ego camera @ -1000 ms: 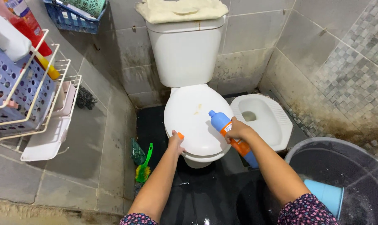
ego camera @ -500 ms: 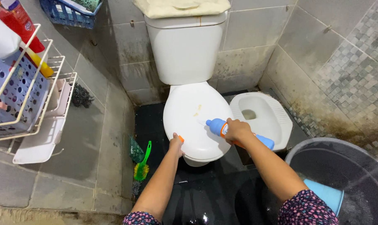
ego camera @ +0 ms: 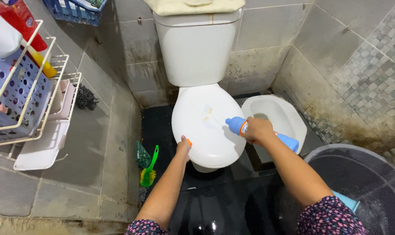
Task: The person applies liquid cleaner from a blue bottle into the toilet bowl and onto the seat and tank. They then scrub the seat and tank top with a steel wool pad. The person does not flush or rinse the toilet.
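Gripped sideways in the right hand [ego camera: 258, 129], a blue bottle [ego camera: 289, 141] with an orange band is held over the right edge of the closed toilet lid [ego camera: 206, 124]; the fingers are wrapped fully round its neck. The blue nozzle end [ego camera: 235, 125] is pointed left, toward the lid's middle, where a thin pale streak of liquid [ego camera: 215, 116] and a small yellowish stain [ego camera: 205, 118] are seen on the white surface. The bottle's base is extended to the right, above the near rim of a white squat pan [ego camera: 289, 114] set in the floor beside the toilet.

The left hand [ego camera: 183, 146] is laid on the left front edge of the lid, fingers closed over a small orange object [ego camera: 189, 142], most of which is hidden; what it is cannot be told.

A white cistern [ego camera: 195, 48] is stood behind the lid, topped by a cream cover [ego camera: 193, 6]. A green-handled brush [ego camera: 149, 172] is leaned on the black floor [ego camera: 219, 204] left of the bowl, just beside a dark green packet [ego camera: 143, 155]. A dark bucket [ego camera: 367, 182] holding water is placed at lower right, with a light blue scoop [ego camera: 347, 201] at its rim. A white wire rack [ego camera: 36, 91] is fixed on the left wall, carrying a lilac perforated basket [ego camera: 12, 93], a red bottle [ego camera: 25, 21] and a white tray [ego camera: 40, 148]. A blue basket [ego camera: 75, 9] is hung higher up.
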